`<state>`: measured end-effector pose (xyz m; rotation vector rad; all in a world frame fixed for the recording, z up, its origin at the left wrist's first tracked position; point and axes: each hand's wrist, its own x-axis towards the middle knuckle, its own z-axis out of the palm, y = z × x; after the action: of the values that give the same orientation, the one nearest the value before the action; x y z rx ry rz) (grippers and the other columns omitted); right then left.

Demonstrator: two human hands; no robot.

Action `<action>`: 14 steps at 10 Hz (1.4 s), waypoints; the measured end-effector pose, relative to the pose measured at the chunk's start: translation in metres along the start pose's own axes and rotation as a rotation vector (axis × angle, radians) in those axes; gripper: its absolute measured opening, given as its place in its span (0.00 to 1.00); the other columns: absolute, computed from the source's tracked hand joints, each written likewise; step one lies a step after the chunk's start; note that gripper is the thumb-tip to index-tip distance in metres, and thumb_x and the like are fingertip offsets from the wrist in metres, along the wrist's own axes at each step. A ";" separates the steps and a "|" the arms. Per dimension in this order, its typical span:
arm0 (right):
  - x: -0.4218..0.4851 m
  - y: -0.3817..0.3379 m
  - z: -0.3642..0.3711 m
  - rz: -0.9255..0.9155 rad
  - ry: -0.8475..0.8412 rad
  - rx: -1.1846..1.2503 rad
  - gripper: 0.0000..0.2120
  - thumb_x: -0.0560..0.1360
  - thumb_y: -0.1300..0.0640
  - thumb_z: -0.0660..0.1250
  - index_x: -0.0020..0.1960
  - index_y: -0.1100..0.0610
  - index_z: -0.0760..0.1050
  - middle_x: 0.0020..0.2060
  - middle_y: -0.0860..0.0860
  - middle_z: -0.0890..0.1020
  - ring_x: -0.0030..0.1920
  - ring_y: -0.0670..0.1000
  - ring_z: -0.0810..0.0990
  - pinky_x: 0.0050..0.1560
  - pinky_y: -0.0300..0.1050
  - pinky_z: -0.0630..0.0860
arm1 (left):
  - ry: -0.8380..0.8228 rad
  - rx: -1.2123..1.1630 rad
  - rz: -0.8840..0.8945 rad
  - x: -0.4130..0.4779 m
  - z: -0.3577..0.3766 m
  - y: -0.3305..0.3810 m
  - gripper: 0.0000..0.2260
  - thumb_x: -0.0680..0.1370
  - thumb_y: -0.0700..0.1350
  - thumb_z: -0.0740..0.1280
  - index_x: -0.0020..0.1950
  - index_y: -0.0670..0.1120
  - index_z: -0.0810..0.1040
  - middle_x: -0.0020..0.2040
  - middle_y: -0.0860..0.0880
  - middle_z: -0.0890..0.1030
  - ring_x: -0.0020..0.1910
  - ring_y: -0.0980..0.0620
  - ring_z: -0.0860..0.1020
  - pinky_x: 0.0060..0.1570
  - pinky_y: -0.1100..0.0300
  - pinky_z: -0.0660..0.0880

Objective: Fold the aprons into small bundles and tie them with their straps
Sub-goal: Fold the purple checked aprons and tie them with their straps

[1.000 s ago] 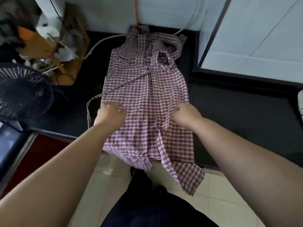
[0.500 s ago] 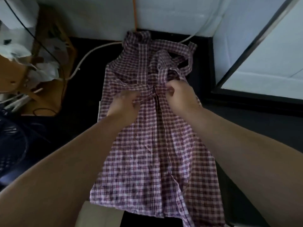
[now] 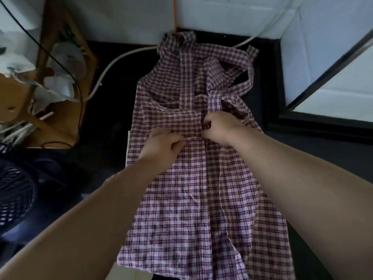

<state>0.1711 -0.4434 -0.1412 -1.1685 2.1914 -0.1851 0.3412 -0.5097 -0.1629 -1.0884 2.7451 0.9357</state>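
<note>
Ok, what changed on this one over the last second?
Both hands slid up the apron from its lower half towards the bib. The left hand and right hand now pinch cloth at the centre, side by side. The apron still lies spread on the dark table, straps loose at the far end.

White wall (image 3: 131,15) behind a black counter (image 3: 113,98), a dark fan (image 3: 14,195) at left.
</note>
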 end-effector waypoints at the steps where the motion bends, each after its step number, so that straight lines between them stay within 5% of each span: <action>1: -0.002 -0.003 0.002 -0.024 -0.002 -0.137 0.10 0.77 0.51 0.66 0.55 0.54 0.77 0.52 0.50 0.78 0.49 0.52 0.76 0.50 0.49 0.76 | -0.034 -0.010 -0.016 -0.006 -0.003 0.001 0.14 0.82 0.47 0.61 0.60 0.42 0.81 0.53 0.44 0.78 0.65 0.45 0.66 0.64 0.57 0.66; 2: -0.003 -0.008 0.006 0.000 0.002 -0.020 0.08 0.80 0.51 0.59 0.45 0.53 0.71 0.49 0.51 0.67 0.40 0.53 0.73 0.42 0.49 0.75 | -0.073 -0.079 -0.037 -0.006 -0.005 -0.003 0.11 0.82 0.48 0.61 0.48 0.46 0.82 0.41 0.55 0.72 0.59 0.45 0.72 0.57 0.55 0.73; 3: -0.008 -0.017 0.003 0.022 0.020 0.345 0.11 0.82 0.52 0.55 0.43 0.55 0.66 0.36 0.52 0.67 0.30 0.49 0.65 0.30 0.43 0.62 | -0.060 -0.179 -0.107 -0.005 -0.008 -0.003 0.11 0.82 0.50 0.60 0.42 0.52 0.76 0.34 0.52 0.75 0.32 0.55 0.75 0.27 0.69 0.66; 4: -0.014 -0.021 -0.005 0.049 0.088 0.570 0.09 0.83 0.56 0.53 0.60 0.57 0.67 0.38 0.50 0.74 0.33 0.46 0.70 0.32 0.41 0.65 | -0.056 -0.290 -0.250 0.001 -0.013 0.001 0.12 0.82 0.53 0.60 0.59 0.51 0.78 0.36 0.47 0.79 0.25 0.54 0.70 0.20 0.64 0.64; 5: -0.026 -0.017 -0.018 0.016 0.165 0.740 0.03 0.77 0.63 0.62 0.45 0.58 0.69 0.37 0.51 0.72 0.36 0.47 0.71 0.37 0.37 0.69 | -0.077 -0.240 -0.283 0.005 -0.016 0.009 0.12 0.83 0.53 0.59 0.57 0.51 0.79 0.31 0.50 0.74 0.24 0.53 0.67 0.22 0.62 0.63; 6: -0.031 -0.010 -0.033 -0.004 0.194 0.923 0.09 0.71 0.67 0.67 0.41 0.57 0.68 0.33 0.51 0.71 0.36 0.48 0.72 0.40 0.41 0.74 | -0.076 -0.196 -0.304 0.006 -0.016 0.013 0.12 0.83 0.51 0.58 0.56 0.49 0.79 0.31 0.49 0.73 0.25 0.52 0.66 0.23 0.61 0.61; 7: -0.045 0.009 -0.051 0.075 0.215 0.940 0.11 0.70 0.69 0.66 0.47 0.56 0.72 0.34 0.51 0.72 0.30 0.48 0.71 0.30 0.43 0.74 | -0.076 -0.188 -0.338 0.006 -0.017 0.017 0.11 0.84 0.49 0.58 0.56 0.47 0.78 0.31 0.48 0.72 0.25 0.52 0.65 0.21 0.61 0.61; 8: -0.063 0.032 -0.055 0.154 0.133 0.442 0.12 0.70 0.63 0.70 0.54 0.57 0.77 0.43 0.53 0.79 0.39 0.51 0.78 0.37 0.46 0.77 | -0.059 -0.155 -0.363 0.007 -0.019 0.016 0.12 0.83 0.50 0.58 0.54 0.47 0.79 0.34 0.46 0.76 0.25 0.51 0.68 0.23 0.61 0.63; 9: -0.082 0.060 -0.052 0.337 0.362 0.161 0.13 0.76 0.57 0.65 0.56 0.64 0.78 0.53 0.58 0.80 0.50 0.57 0.78 0.46 0.46 0.73 | -0.012 -0.112 -0.393 0.010 -0.019 0.018 0.13 0.83 0.49 0.59 0.55 0.45 0.80 0.41 0.42 0.80 0.29 0.48 0.72 0.29 0.59 0.69; 10: -0.094 0.068 -0.049 0.373 0.746 0.256 0.14 0.81 0.58 0.59 0.64 0.59 0.72 0.57 0.56 0.79 0.55 0.55 0.76 0.47 0.42 0.67 | 0.001 -0.099 -0.419 0.013 -0.015 0.021 0.12 0.83 0.47 0.60 0.60 0.44 0.79 0.54 0.43 0.81 0.42 0.44 0.77 0.46 0.53 0.76; 11: -0.091 0.063 -0.051 0.348 0.828 0.622 0.11 0.80 0.52 0.61 0.54 0.58 0.77 0.48 0.54 0.81 0.49 0.54 0.78 0.49 0.44 0.73 | -0.025 -0.008 -0.372 0.018 -0.016 0.021 0.12 0.82 0.43 0.60 0.60 0.40 0.79 0.57 0.40 0.80 0.56 0.39 0.77 0.54 0.50 0.71; 12: -0.094 0.060 -0.060 0.578 0.639 1.068 0.22 0.79 0.39 0.57 0.39 0.56 0.72 0.31 0.52 0.74 0.28 0.51 0.69 0.26 0.42 0.66 | -0.019 0.085 -0.339 0.017 -0.018 0.022 0.13 0.81 0.43 0.59 0.61 0.40 0.79 0.58 0.39 0.79 0.59 0.39 0.76 0.56 0.49 0.70; 13: -0.100 0.057 -0.060 0.729 0.544 1.498 0.17 0.81 0.43 0.57 0.49 0.56 0.75 0.35 0.50 0.76 0.26 0.45 0.67 0.19 0.33 0.61 | -0.050 0.092 -0.333 0.010 -0.016 0.025 0.13 0.82 0.43 0.60 0.61 0.40 0.79 0.59 0.40 0.80 0.59 0.39 0.76 0.57 0.50 0.70; 14: -0.105 0.050 -0.064 0.562 0.711 2.007 0.19 0.81 0.64 0.56 0.71 0.55 0.69 0.53 0.47 0.79 0.38 0.47 0.77 0.29 0.38 0.76 | -0.047 0.079 -0.316 -0.005 -0.011 0.032 0.13 0.82 0.43 0.60 0.61 0.40 0.79 0.58 0.40 0.80 0.59 0.40 0.76 0.57 0.51 0.70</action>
<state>0.1405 -0.3419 -0.0616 0.7204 1.3750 -2.0480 0.3264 -0.4946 -0.1359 -1.4105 2.4486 0.7902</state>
